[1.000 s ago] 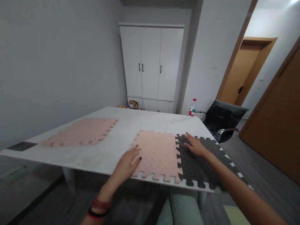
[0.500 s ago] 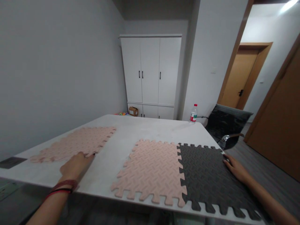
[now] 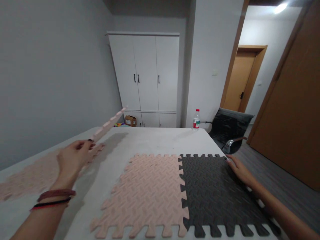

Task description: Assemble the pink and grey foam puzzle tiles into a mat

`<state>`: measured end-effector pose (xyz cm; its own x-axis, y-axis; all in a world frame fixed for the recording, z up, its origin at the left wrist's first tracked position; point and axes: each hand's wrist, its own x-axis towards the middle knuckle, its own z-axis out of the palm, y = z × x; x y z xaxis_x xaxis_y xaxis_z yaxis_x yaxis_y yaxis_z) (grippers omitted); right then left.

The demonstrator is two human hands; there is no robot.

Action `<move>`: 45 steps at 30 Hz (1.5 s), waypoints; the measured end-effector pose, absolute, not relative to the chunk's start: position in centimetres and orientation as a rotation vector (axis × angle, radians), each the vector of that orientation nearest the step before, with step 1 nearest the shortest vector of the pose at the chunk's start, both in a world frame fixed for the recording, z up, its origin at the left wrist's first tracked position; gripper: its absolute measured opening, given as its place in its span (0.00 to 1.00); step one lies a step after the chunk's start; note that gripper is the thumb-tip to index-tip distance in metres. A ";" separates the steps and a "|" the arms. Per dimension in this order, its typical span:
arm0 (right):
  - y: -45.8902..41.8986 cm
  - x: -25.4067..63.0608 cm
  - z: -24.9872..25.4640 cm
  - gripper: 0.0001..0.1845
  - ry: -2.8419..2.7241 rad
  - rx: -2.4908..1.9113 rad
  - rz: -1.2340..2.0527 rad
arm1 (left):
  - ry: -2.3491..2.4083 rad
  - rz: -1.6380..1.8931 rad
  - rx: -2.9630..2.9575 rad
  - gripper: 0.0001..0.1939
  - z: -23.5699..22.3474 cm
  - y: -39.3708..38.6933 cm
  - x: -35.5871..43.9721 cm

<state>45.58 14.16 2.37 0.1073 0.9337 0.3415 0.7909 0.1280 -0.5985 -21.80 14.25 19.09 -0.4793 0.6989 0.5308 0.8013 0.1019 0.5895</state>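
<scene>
My left hand (image 3: 75, 158) is closed on a pink foam mat tile (image 3: 108, 126), raised off the table on a slant and seen nearly edge-on. Beneath that hand, another pink foam tile (image 3: 35, 171) lies at the left, blurred and partly covered by the hand and wrist. Fingers stretched out, my right hand (image 3: 238, 168) lies along the right edge of a dark grey foam tile (image 3: 207, 190). The grey tile's toothed left side meets a flat pink tile (image 3: 147, 193) in the middle, their teeth fitted together along the seam.
Everything lies on a white table (image 3: 147, 138). A red-capped plastic bottle (image 3: 196, 120) stands near its far right corner. Past the right edge is a black chair (image 3: 231, 128). Behind stand a white cabinet (image 3: 147, 73) and a cardboard box (image 3: 130, 120).
My left hand has risen, lifting a pink tile off the left of the table and uncovering another pink tile. My right hand stays by the grey tile's edge. The view has shifted right.
</scene>
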 end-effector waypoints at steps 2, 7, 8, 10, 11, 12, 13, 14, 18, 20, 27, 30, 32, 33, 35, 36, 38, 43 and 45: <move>15.2 45.0 4.2 0.29 -1.572 -1.615 0.424 | -2.140 -1.400 -1.761 0.22 19.3 16.1 -17.2; 17.9 44.0 8.3 0.32 -1.183 -1.341 0.991 | -1.798 -1.333 -2.451 0.19 16.5 21.0 -5.4; 18.4 43.9 8.8 0.33 -1.114 -1.290 1.063 | -1.736 -1.285 -2.558 0.18 15.7 21.7 -3.2; 19.6 43.9 9.3 0.36 -1.036 -1.248 1.124 | -1.635 -1.166 -2.728 0.15 14.1 22.8 0.6; 20.2 44.0 9.2 0.36 -1.026 -1.278 1.107 | -1.598 -1.098 -2.792 0.13 13.2 23.2 2.2; 20.8 44.2 8.9 0.37 -1.027 -1.338 1.070 | -1.574 -1.026 -2.840 0.12 12.3 23.5 3.6; 21.5 44.3 8.5 0.36 -1.035 -1.413 1.018 | -1.560 -0.953 -2.873 0.11 11.5 23.8 4.8; 22.2 44.5 7.9 0.36 -1.044 -1.487 0.961 | -1.555 -0.883 -2.893 0.11 10.6 24.1 5.8; 24.9 45.5 4.8 0.37 -1.095 -1.632 0.758 | -1.598 -0.643 -2.883 0.12 8.1 25.2 8.3; 26.1 46.0 3.3 0.38 -1.153 -1.688 0.631 | -1.617 -0.549 -2.859 0.13 7.5 25.9 9.0; 27.8 46.8 -0.2 0.29 -1.348 -1.875 0.384 | -1.530 -0.293 -2.807 0.13 7.0 26.9 10.0; 27.9 46.8 -0.8 0.28 -1.404 -1.941 0.317 | -1.482 -0.228 -2.773 0.12 6.8 27.0 10.3; 27.9 46.7 -0.8 0.28 -1.432 -1.979 0.283 | -1.459 -0.199 -2.745 0.13 6.7 27.2 10.5; 27.8 46.7 -0.8 0.28 -1.445 -1.996 0.266 | -1.448 -0.187 -2.731 0.13 6.6 27.3 10.6; 27.7 46.5 -0.6 0.28 -1.472 -2.022 0.235 | -1.429 -0.168 -2.704 0.12 6.6 27.4 10.7; 27.6 46.4 -0.5 0.28 -1.488 -2.029 0.221 | -1.420 -0.160 -2.691 0.12 6.6 27.3 10.7; 27.4 46.3 -0.4 0.28 -1.520 -2.039 0.198 | -1.401 -0.151 -2.670 0.12 6.7 27.2 10.7; 27.4 46.1 -0.3 0.29 -1.546 -2.092 0.149 | -1.340 -0.156 -2.638 0.11 6.8 26.7 10.6; 27.5 46.0 -0.4 0.28 -1.542 -2.123 0.129 | -1.337 -0.166 -2.614 0.11 6.7 26.4 10.9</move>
<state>45.96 27.54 -0.37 0.3510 0.9115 0.2143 0.8632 -0.2263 -0.4514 10.87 26.42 6.72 0.5845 0.7888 0.1902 0.8114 -0.5707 -0.1266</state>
